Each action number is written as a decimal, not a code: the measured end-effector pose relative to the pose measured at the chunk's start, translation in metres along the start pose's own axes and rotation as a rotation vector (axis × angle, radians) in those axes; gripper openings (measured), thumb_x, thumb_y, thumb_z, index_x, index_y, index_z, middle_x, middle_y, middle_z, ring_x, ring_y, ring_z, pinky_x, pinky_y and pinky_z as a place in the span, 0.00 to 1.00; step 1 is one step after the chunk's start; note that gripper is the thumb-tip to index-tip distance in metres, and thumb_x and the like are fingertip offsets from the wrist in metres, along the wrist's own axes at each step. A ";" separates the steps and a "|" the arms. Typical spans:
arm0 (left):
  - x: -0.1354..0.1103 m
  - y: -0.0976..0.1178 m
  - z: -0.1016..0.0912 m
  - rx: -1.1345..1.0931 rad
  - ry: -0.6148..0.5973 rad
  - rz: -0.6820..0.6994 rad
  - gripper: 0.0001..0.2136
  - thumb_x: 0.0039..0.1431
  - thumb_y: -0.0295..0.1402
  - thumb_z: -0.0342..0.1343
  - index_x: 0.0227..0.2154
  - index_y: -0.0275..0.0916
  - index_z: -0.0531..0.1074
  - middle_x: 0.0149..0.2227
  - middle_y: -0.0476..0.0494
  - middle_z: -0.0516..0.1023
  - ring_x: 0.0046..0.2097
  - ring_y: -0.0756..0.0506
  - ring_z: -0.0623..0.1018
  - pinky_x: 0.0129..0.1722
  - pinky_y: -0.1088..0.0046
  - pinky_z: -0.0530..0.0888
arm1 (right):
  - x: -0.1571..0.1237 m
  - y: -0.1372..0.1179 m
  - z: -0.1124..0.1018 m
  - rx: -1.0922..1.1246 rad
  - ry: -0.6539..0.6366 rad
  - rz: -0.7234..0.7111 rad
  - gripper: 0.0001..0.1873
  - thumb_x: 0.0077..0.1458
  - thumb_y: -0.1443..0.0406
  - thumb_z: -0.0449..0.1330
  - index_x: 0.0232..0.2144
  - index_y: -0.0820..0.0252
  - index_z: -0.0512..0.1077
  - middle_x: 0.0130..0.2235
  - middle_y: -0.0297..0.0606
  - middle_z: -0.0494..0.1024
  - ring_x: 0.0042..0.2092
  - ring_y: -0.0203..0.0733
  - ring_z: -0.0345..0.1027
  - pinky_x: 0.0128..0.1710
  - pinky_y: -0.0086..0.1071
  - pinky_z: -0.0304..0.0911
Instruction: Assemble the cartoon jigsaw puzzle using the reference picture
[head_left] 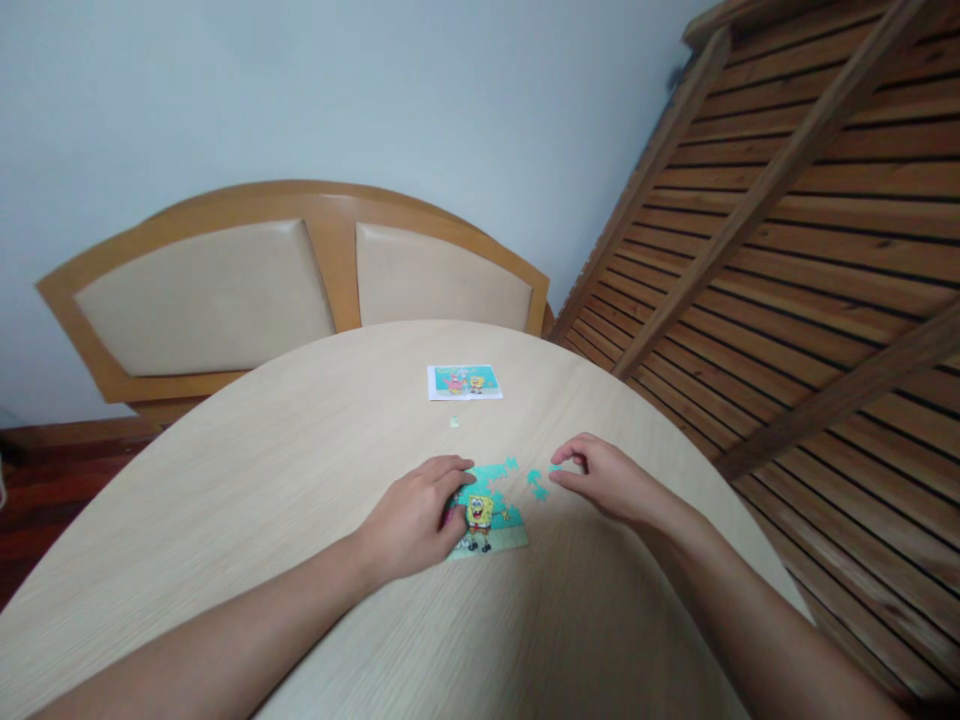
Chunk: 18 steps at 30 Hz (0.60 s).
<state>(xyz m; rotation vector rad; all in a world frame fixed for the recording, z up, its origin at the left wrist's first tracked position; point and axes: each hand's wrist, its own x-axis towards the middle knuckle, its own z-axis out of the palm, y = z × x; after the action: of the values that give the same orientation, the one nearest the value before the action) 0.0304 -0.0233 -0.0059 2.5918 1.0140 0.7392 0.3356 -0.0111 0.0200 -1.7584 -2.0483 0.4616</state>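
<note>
A partly assembled jigsaw puzzle with a yellow cartoon sponge figure lies flat on the table. My left hand rests over its left side, thumb and fingers apart, covering part of the picture. To the right of the puzzle, my right hand has its thumb and fingertips around a small teal jigsaw piece. Several loose teal pieces lie between that hand and the puzzle. The puzzle's upper right edge is uneven.
Beyond the puzzle, a picture card lies on the round wooden table. A pale loose piece is just in front of it. A padded wooden backrest stands behind the table, and a slatted wooden panel leans at right.
</note>
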 end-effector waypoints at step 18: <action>0.003 0.003 0.000 0.052 -0.004 0.043 0.18 0.56 0.27 0.53 0.50 0.35 0.73 0.56 0.37 0.74 0.58 0.40 0.72 0.62 0.59 0.70 | -0.004 -0.054 0.048 0.390 0.047 -0.081 0.10 0.55 0.59 0.63 0.35 0.57 0.82 0.37 0.39 0.84 0.41 0.46 0.77 0.45 0.40 0.71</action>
<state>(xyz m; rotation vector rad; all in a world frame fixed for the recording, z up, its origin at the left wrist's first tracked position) 0.0338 -0.0237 -0.0033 2.6657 0.9921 0.7273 0.2659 -0.0227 0.0051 -1.4358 -1.8377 0.7317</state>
